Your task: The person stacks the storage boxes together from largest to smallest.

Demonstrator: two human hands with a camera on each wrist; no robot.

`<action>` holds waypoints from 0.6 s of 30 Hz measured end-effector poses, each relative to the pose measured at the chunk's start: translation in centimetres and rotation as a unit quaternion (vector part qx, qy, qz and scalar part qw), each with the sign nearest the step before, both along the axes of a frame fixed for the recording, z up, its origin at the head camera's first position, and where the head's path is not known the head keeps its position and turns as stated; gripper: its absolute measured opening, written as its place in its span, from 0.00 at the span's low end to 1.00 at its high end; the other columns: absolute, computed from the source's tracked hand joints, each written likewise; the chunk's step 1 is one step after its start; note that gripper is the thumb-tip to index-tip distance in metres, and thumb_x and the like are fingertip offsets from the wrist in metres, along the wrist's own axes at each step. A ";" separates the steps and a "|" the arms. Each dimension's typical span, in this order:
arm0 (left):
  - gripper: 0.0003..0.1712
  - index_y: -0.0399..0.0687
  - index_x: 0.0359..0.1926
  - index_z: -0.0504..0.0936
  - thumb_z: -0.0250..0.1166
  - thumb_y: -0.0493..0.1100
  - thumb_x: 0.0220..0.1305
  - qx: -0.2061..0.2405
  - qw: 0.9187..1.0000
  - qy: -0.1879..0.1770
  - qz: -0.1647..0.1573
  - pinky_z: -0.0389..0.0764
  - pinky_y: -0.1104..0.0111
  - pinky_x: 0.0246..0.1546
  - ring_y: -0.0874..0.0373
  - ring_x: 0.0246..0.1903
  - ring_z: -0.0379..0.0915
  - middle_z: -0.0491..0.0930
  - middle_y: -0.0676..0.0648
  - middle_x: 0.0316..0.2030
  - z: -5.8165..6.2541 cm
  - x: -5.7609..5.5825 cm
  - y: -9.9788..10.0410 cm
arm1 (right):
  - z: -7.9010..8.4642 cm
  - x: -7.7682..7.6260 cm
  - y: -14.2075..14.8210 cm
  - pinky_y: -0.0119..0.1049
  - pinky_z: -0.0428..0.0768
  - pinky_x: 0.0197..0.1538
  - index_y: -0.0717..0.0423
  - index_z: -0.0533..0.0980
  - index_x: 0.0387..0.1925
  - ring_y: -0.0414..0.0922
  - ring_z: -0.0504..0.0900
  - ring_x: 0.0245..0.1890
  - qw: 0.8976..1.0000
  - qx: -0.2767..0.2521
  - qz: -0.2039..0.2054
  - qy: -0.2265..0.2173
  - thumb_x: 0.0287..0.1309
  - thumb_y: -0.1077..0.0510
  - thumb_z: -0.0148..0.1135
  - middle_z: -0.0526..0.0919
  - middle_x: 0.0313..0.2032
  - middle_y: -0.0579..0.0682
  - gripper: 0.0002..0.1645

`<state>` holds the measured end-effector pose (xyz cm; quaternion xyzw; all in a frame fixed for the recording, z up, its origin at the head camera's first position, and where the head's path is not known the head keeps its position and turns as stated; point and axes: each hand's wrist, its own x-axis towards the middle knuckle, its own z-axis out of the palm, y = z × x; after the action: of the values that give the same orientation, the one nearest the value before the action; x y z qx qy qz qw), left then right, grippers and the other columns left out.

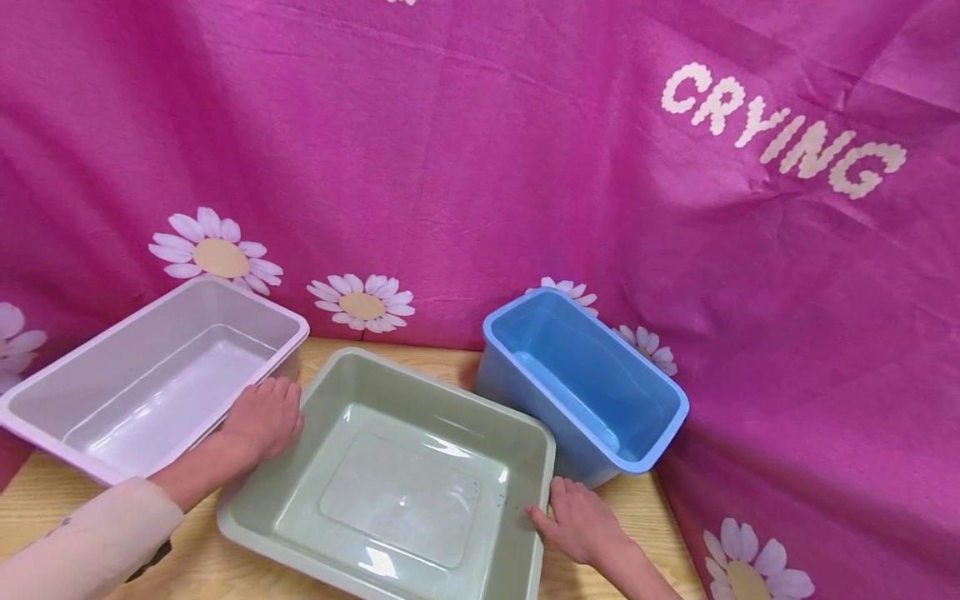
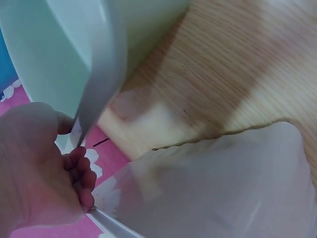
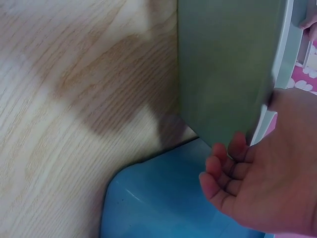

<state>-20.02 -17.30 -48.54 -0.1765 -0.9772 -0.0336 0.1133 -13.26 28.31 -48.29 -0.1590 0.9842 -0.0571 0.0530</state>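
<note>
A pale green plastic bin stands in the middle of the head view, and nothing lies inside it. My left hand pinches its left rim between thumb and fingers, close beside the pale grey-pink bin. In the left wrist view, the curled fingers also lie against that pale bin's edge. On the opposite side, my right hand holds the green bin's right rim. Its thumb reaches over the rim and its fingers curl outside, in front of the blue bin.
All three bins stand close together on a wood-grain table. Behind and to the right hangs a magenta cloth with white daisies and lettering. The blue bin stands against the cloth at the back right.
</note>
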 end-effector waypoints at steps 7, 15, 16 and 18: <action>0.24 0.36 0.29 0.67 0.70 0.50 0.57 -0.041 0.997 0.059 -0.020 0.72 0.54 0.33 0.43 0.31 0.69 0.65 0.41 0.26 -1.0 0.4 -0.4 | 0.0 0.2 -0.4 0.51 0.76 0.36 0.62 0.71 0.33 0.53 0.77 0.30 1.000 -0.011 -0.021 -0.012 0.66 0.39 0.58 0.70 0.25 0.51 0.28; 0.23 0.36 0.30 0.65 0.67 0.50 0.60 -0.061 0.995 0.067 -0.030 0.69 0.57 0.32 0.45 0.30 0.64 0.61 0.43 0.26 -1.5 0.3 -0.7 | -0.7 0.9 -0.7 0.41 0.69 0.26 0.59 0.67 0.33 0.45 0.70 0.23 0.998 -0.048 -0.031 -0.007 0.54 0.33 0.65 0.67 0.23 0.48 0.34; 0.23 0.36 0.30 0.65 0.67 0.49 0.60 -0.063 0.995 0.068 -0.032 0.69 0.57 0.32 0.45 0.30 0.63 0.60 0.43 0.26 -1.5 0.3 -0.7 | -0.7 0.9 -0.7 0.42 0.69 0.27 0.60 0.67 0.34 0.46 0.70 0.24 0.998 -0.048 -0.030 -0.005 0.54 0.35 0.65 0.67 0.24 0.48 0.33; 0.22 0.36 0.30 0.65 0.66 0.48 0.60 -0.064 0.995 0.069 -0.034 0.68 0.57 0.31 0.46 0.30 0.62 0.59 0.43 0.26 -1.6 0.4 -0.7 | -0.8 0.9 -0.7 0.43 0.69 0.28 0.61 0.67 0.35 0.47 0.69 0.26 0.999 -0.045 -0.027 0.000 0.53 0.39 0.66 0.67 0.25 0.49 0.30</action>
<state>-19.63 -18.00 -50.11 -0.2181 -0.9607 0.0379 0.1676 -12.38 27.65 -49.13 -0.1346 0.9846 -0.1024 0.0445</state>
